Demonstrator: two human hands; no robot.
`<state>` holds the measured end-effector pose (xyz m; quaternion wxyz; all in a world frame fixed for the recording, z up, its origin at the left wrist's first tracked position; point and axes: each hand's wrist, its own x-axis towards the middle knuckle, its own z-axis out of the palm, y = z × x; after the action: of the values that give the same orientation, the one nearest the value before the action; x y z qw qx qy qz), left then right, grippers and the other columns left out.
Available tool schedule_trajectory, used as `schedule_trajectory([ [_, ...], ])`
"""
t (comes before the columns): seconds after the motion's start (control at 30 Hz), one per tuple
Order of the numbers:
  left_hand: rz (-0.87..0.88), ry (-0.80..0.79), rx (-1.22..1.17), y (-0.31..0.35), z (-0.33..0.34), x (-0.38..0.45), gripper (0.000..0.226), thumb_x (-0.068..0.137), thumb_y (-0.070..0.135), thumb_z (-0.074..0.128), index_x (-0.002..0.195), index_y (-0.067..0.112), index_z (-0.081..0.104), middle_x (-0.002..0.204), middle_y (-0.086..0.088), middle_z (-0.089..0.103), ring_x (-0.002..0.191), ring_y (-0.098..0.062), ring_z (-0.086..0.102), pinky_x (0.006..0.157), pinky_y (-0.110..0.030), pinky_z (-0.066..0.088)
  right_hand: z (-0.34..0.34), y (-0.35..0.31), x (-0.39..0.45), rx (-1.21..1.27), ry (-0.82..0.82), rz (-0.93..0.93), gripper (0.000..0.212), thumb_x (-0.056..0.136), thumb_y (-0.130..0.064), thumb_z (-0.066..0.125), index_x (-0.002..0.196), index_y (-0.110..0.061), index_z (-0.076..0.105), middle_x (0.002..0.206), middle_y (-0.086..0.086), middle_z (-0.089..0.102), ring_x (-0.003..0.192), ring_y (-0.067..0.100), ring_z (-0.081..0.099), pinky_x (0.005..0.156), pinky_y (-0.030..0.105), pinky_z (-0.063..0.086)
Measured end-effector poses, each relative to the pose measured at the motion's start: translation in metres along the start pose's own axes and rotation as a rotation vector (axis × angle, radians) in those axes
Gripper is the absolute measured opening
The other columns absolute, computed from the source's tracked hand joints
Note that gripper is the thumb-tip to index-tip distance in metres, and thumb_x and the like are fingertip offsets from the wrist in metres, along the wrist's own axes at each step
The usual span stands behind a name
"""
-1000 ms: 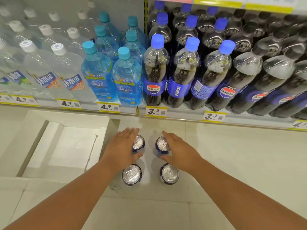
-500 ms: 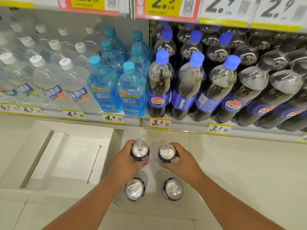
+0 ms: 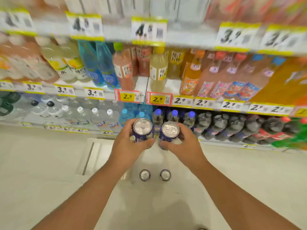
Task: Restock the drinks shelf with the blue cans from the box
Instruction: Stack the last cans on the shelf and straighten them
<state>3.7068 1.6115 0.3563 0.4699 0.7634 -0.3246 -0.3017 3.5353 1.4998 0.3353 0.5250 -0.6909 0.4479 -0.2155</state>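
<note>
At the far left, clear plastic water bottles with white caps (image 3: 79,117) are standing in rows on the lowest shelf, with blurred yellow-edged price tags (image 3: 64,90) running along the shelf edges above them. On the pale tiled floor (image 3: 41,163) just below, the white cardboard box (image 3: 93,155) is lying open, partly hidden behind the left forearm. The left hand (image 3: 127,146) is gripping 1 blue aluminium can with a silver top (image 3: 142,128), fingers curled round its far side and thumb pressing the near side, holding it upright in the air. Just right of it, the right hand (image 3: 181,146) is gripping a 2nd blue aluminium can (image 3: 170,131) the same way, the 2 cans sitting almost side by side in front of the lowest shelf. Nearer the person, 2 more blue cans (image 3: 144,175) are standing upright on the floor, a little apart, between the forearms. To the right, dark cola bottles with blue caps (image 3: 189,120) are lining the lowest shelf, and orange soft-drink bottles (image 3: 191,75) are filling the shelf above.
</note>
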Motion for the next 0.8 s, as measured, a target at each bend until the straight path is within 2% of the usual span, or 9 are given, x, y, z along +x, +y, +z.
schedule_trajectory([
  [0.07,0.016,-0.009,-0.016,0.064,-0.026,-0.011,0.065,0.063,0.026,0.094,0.112,0.051,0.059,0.107,0.024,0.071,0.103,0.003,0.065,0.092,-0.028,0.052,-0.025,-0.065,-0.016,0.002,-0.011,-0.012,0.065,0.063,-0.030,0.092,0.120,-0.037,0.062,0.112,-0.022,0.066,0.104,-0.005,0.062,0.087,0.017,0.049],
  [0.2,0.059,-0.005,-0.072,0.187,-0.074,-0.026,0.067,0.065,0.026,0.094,0.120,0.042,0.060,0.113,0.016,0.072,0.106,0.001,0.065,0.096,-0.035,0.055,-0.075,-0.191,-0.042,0.014,-0.028,-0.068,0.055,0.066,-0.014,0.092,0.110,-0.035,0.064,0.097,-0.027,0.069,0.090,-0.012,0.064,0.071,0.008,0.048],
  [0.27,0.088,0.014,-0.069,0.246,-0.094,-0.032,0.069,0.064,0.031,0.093,0.122,0.041,0.058,0.112,0.018,0.071,0.107,0.002,0.065,0.097,-0.036,0.054,-0.098,-0.247,-0.053,0.003,-0.024,-0.093,0.053,0.067,-0.023,0.093,0.109,-0.036,0.064,0.096,-0.021,0.070,0.089,-0.009,0.065,0.069,0.011,0.050],
  [0.33,0.123,0.027,-0.055,0.301,-0.113,-0.037,0.066,0.062,0.033,0.094,0.117,0.045,0.058,0.103,0.024,0.071,0.102,0.005,0.065,0.093,-0.034,0.055,-0.121,-0.303,-0.061,-0.029,-0.008,-0.137,0.052,0.067,-0.032,0.092,0.109,-0.038,0.063,0.100,-0.021,0.070,0.093,-0.008,0.064,0.074,0.013,0.051],
  [0.43,0.175,0.024,-0.039,0.374,-0.143,-0.045,0.065,0.061,0.038,0.093,0.116,0.043,0.060,0.103,0.031,0.070,0.097,0.008,0.066,0.082,-0.025,0.053,-0.154,-0.374,-0.065,-0.019,-0.005,-0.169,0.050,0.065,-0.030,0.092,0.103,-0.044,0.063,0.101,-0.023,0.070,0.092,-0.012,0.064,0.077,0.012,0.047],
  [0.5,0.209,0.022,-0.024,0.420,-0.161,-0.050,0.063,0.061,0.040,0.092,0.115,0.042,0.060,0.105,0.026,0.072,0.096,0.004,0.067,0.080,-0.025,0.053,-0.173,-0.419,-0.068,-0.008,-0.001,-0.195,0.053,0.061,-0.039,0.091,0.104,-0.048,0.063,0.104,-0.023,0.070,0.094,-0.009,0.064,0.080,0.016,0.049],
  [0.6,0.229,0.034,-0.011,0.480,-0.183,-0.050,0.065,0.056,0.044,0.093,0.112,0.042,0.061,0.101,0.015,0.075,0.090,-0.006,0.071,0.084,-0.031,0.056,-0.202,-0.475,-0.071,0.011,-0.026,-0.245,0.075,0.050,-0.059,0.083,0.119,-0.036,0.064,0.111,-0.015,0.070,0.102,0.003,0.065,0.087,0.025,0.052],
  [0.7,0.241,-0.028,-0.004,0.532,-0.199,-0.043,0.079,0.044,0.052,0.090,0.116,0.035,0.063,0.106,0.011,0.075,0.094,-0.015,0.074,0.091,-0.037,0.058,-0.231,-0.519,-0.072,0.062,-0.027,-0.277,0.064,0.054,-0.046,0.087,0.112,-0.029,0.068,0.106,-0.010,0.075,0.099,0.010,0.070,0.082,0.027,0.055],
  [0.8,0.252,0.002,0.015,0.574,-0.213,-0.048,0.068,0.048,0.047,0.095,0.107,0.033,0.065,0.106,0.013,0.075,0.093,-0.010,0.073,0.088,-0.034,0.056,-0.254,-0.558,-0.074,0.109,-0.071,-0.293,0.050,0.066,-0.017,0.093,0.108,-0.022,0.067,0.096,-0.010,0.078,0.082,0.007,0.071,0.063,0.016,0.053],
])
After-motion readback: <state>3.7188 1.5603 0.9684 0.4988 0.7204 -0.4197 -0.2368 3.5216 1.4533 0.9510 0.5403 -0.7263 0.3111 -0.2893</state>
